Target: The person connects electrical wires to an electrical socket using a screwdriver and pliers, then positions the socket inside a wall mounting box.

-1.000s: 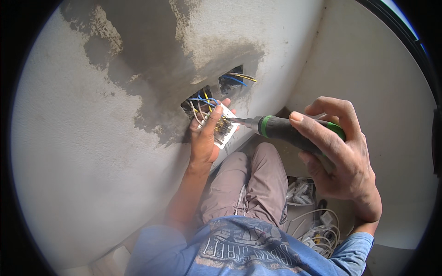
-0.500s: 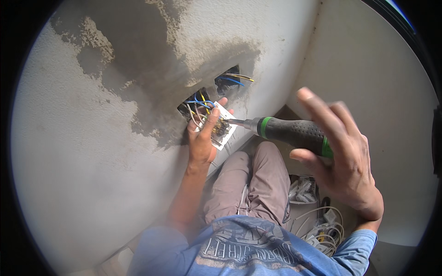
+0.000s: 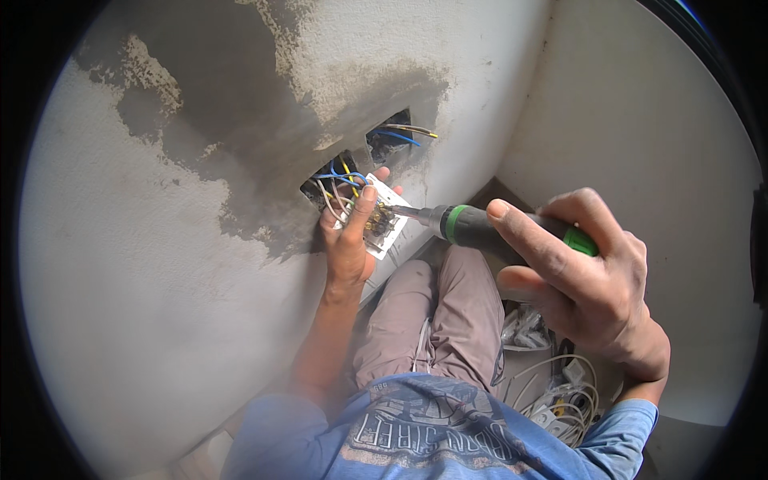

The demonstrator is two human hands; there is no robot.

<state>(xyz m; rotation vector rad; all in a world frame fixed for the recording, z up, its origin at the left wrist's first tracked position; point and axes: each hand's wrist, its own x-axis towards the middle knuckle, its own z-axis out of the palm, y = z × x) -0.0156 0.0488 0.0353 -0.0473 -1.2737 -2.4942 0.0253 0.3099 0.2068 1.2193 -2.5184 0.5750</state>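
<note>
A grey plastered wall (image 3: 176, 264) fills the view from nine to one o'clock, with a darker damp patch round two cut-out boxes. A second wall (image 3: 640, 136) meets it in a corner at two o'clock. The person's trousered knees (image 3: 436, 320) lie below centre, and a heap of white cables and fittings (image 3: 560, 392) sits on the floor at five o'clock.

The right hand (image 3: 592, 280), at four o'clock from centre, is closed round the black and green handle of a screwdriver (image 3: 480, 228), index finger stretched along the grip. The shaft points toward nine o'clock, its tip touching the back of a white switch plate (image 3: 384, 228).

The left hand (image 3: 348, 240), just left of centre, grips that plate by its edge, thumb laid over the terminals, fingers wrapped behind. The plate lies just at the three o'clock side of this hand, just below the lower wall box (image 3: 332, 180).

Blue, yellow and white wires (image 3: 340, 176) run from that box to the plate. More wires (image 3: 408, 136) poke from the upper box (image 3: 388, 140) at twelve o'clock.
</note>
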